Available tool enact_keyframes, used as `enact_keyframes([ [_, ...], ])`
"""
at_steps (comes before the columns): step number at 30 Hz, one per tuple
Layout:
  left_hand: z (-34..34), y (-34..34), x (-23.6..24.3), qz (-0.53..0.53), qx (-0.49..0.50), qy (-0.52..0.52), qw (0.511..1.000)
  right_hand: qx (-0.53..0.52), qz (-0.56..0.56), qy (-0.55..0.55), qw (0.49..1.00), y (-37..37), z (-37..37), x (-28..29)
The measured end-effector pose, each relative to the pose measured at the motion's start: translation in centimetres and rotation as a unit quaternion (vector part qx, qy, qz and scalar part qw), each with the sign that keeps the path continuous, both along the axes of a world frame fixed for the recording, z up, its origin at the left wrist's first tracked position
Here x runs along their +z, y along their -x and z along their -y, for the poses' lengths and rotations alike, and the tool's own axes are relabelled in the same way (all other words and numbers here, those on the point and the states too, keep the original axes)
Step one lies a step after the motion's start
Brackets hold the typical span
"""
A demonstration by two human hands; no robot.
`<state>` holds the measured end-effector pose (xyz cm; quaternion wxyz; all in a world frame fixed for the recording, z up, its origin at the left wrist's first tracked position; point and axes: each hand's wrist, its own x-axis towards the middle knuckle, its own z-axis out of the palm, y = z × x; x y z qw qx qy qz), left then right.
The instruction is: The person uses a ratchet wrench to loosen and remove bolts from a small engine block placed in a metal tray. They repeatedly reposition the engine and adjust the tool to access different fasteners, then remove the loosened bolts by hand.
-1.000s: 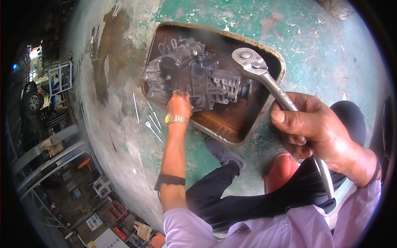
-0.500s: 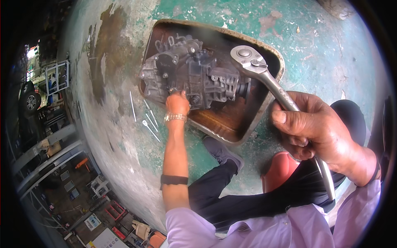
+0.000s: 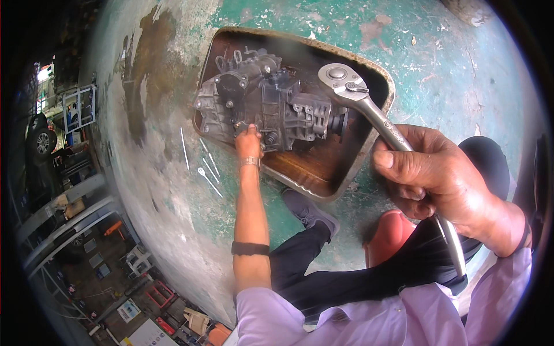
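Observation:
My right hand (image 3: 441, 176) is wrapped round the handle of a large silver ratchet wrench (image 3: 389, 130), raised close to me. Its round head points up and left, toward the gearbox, and the handle's end hangs by my dark trousers. A grey metal gearbox (image 3: 274, 109) lies on its side in a rusty, rimmed metal tray (image 3: 369, 155). Against the near side of its casing is my left hand (image 3: 250, 141), fingers curled in. What those fingertips hold, if anything, is too small and hidden to make out.
Left of the tray, a small ratchet (image 3: 209, 181) and several thin metal rods (image 3: 184, 148) lie on the worn green floor (image 3: 444, 69). My shoe (image 3: 309, 212) is by the tray's near edge, with a red object (image 3: 389, 233) beside my leg. Workshop clutter and a vehicle wheel (image 3: 44, 142) stand far left.
My left hand and forearm have shifted slightly right along the gearbox's near side. The right hand with the ratchet wrench has drifted a little to the left.

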<state>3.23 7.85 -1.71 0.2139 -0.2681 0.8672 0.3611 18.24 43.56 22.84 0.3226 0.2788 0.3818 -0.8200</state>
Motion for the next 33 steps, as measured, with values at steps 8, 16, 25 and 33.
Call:
enact_keyframes([
  [8, -1.0, 0.1, 2.4, -0.100, -0.327, 0.271, 0.900, 0.011, -0.009, 0.002, 1.000, 0.0, 0.0, -0.3],
  [16, 0.0, -0.6, 2.7, -0.220, -0.403, 0.264, 0.848, 0.047, -0.028, -0.047, 0.997, 0.4, 1.1, -0.7],
  [25, 3.9, -0.2, 3.1, -0.060, 0.026, -0.168, 0.984, 0.312, -0.282, -0.333, 0.844, 1.4, 4.6, -3.3],
  [33, 2.2, -1.4, 4.0, -0.038, 0.040, -0.239, 0.969, 0.491, -0.577, -0.436, 0.486, 6.3, 9.3, -6.5],
])
